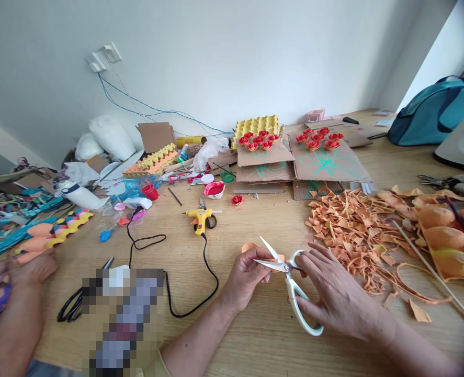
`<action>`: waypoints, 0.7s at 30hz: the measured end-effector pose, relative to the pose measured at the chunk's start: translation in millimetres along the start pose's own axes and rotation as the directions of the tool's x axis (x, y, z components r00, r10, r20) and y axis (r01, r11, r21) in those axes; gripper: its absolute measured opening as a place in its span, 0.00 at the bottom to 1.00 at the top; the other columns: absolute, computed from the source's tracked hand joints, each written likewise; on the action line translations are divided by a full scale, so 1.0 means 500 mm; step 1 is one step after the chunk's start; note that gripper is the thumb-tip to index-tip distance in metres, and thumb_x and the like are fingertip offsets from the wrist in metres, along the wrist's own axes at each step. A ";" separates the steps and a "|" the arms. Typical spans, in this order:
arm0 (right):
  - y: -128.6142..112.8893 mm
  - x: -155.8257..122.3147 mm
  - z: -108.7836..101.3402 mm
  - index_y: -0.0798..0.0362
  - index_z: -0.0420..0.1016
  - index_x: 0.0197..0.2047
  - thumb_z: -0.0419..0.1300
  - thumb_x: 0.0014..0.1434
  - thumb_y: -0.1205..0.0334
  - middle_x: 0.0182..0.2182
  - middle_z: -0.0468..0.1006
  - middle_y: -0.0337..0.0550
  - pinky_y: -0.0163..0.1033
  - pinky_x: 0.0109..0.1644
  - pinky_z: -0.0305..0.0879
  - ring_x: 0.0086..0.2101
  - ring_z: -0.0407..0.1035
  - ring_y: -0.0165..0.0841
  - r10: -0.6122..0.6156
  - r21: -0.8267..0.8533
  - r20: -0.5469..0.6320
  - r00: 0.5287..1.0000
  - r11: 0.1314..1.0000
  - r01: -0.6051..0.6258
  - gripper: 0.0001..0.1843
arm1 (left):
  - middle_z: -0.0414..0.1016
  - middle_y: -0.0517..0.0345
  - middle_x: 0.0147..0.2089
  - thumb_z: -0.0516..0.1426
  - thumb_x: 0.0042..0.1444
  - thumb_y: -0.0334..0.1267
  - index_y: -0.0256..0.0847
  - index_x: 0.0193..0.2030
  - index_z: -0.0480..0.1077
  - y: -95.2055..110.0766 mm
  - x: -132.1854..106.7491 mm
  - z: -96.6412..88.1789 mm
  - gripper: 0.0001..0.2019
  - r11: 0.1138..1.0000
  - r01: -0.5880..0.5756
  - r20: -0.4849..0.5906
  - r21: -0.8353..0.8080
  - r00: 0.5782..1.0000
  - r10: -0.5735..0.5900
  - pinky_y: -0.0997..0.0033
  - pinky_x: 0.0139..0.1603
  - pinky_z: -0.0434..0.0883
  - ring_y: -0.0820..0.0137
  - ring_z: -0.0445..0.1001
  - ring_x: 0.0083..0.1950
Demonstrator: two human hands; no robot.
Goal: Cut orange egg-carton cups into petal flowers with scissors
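Note:
My left hand [241, 280] pinches a small orange egg-carton piece [249, 247], with part of it showing above the fingers. Through the handles of white scissors [303, 309] go the fingers of my right hand [329, 290]. The scissors' blades are apart and point left, right at my left fingertips, where a bit of orange shows between them. Whether the blades touch the piece is hard to make out. A large heap of orange egg-carton scraps [343, 238] lies to the right of my right hand.
A yellow glue gun [200, 219] with a black cord lies mid-table. Red paper flowers [261, 139] stand on cardboard sheets [329, 165] at the back. An orange egg carton [447, 230] and a thin stick [431, 272] are at right. Another person's hands [35, 267] work at left.

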State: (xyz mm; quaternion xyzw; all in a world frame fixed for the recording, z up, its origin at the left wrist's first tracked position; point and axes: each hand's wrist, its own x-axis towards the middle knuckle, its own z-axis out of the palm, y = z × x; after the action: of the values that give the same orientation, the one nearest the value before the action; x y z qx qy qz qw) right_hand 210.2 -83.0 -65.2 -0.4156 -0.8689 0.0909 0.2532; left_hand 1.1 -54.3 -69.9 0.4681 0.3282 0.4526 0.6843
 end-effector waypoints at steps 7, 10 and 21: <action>0.002 0.000 0.000 0.47 0.56 0.37 0.61 0.61 0.60 0.31 0.69 0.36 0.59 0.64 0.51 0.34 0.69 0.36 -0.032 0.003 -0.012 0.999 0.999 0.032 0.13 | 0.74 0.58 0.28 0.68 0.49 0.48 0.37 0.32 0.76 0.007 0.000 0.004 0.15 1.000 -0.004 -0.019 -0.008 1.000 0.004 0.72 0.29 0.55 0.78 0.58 0.25; 0.004 -0.001 0.002 0.47 0.55 0.36 0.60 0.61 0.62 0.30 0.68 0.34 0.59 0.64 0.51 0.31 0.69 0.33 -0.046 0.012 -0.009 0.999 0.999 0.047 0.13 | 0.74 0.59 0.28 0.68 0.49 0.49 0.37 0.32 0.76 0.010 0.000 0.003 0.16 1.000 -0.020 -0.013 0.003 1.000 0.020 0.72 0.30 0.56 0.78 0.59 0.25; 0.009 -0.002 -0.007 0.48 0.58 0.36 0.61 0.61 0.60 0.31 0.70 0.36 0.57 0.61 0.53 0.34 0.68 0.35 -0.045 -0.003 0.003 0.999 0.999 0.045 0.12 | 0.72 0.59 0.31 0.65 0.55 0.45 0.37 0.34 0.77 0.015 0.008 -0.018 0.12 0.974 -0.135 0.080 0.179 0.989 0.122 0.74 0.33 0.62 0.76 0.65 0.29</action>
State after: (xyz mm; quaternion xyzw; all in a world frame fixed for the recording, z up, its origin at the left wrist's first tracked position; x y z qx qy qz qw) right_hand 215.7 -80.9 -64.3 -0.3962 -0.8785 0.0842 0.2533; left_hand -7.6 -46.3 -66.3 0.5650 0.3141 0.4473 0.6181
